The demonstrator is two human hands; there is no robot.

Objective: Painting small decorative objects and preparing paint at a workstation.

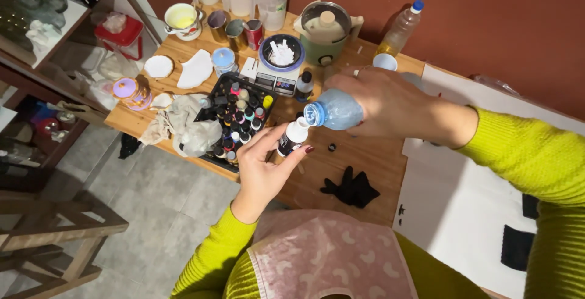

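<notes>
Clear plastic bottle [338,109] tipped toward small white-necked dark dropper bottle [292,137]

Right hand [381,101] wraps fingers around the clear bottle above the wooden table [365,159]; left hand [265,165] pinches the dropper bottle just under its mouth. Keeping both mouths close and steady suits a clean pour. Black tray of dye bottles [234,116] sits nearby, grey tiled floor [152,213] below

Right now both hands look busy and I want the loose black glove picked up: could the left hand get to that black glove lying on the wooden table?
Probably yes, once freed. The left hand holds a small white-capped dropper bottle; the black glove lies nearby with nothing between them.
</notes>
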